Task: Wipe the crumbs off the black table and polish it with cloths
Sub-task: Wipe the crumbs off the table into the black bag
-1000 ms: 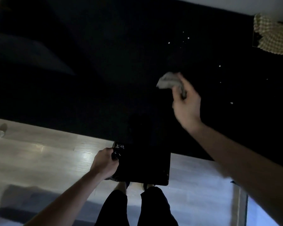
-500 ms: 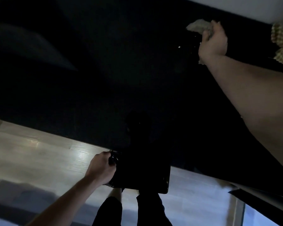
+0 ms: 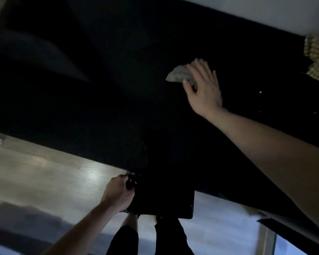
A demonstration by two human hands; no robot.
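The black table (image 3: 99, 100) fills most of the view. My right hand (image 3: 203, 87) lies on it right of centre, fingers spread and straight, pressing a crumpled grey cloth (image 3: 179, 74) that sticks out to the left of the fingers. A few white crumbs (image 3: 260, 92) dot the table to the right of that hand. My left hand (image 3: 118, 192) grips the rim of a black bin (image 3: 164, 197) lined with a black bag, held just below the table's near edge.
A yellow checked cloth (image 3: 317, 57) lies at the table's far right edge. Light wooden floor (image 3: 35, 172) shows below the near edge. My legs in dark trousers (image 3: 147, 240) stand under the bin. A pale wall (image 3: 256, 11) runs behind the table.
My right hand has drawn the grey cloth back from the table's far edge toward me and to the left, and now lies flat on it. The left hand still holds the bin.
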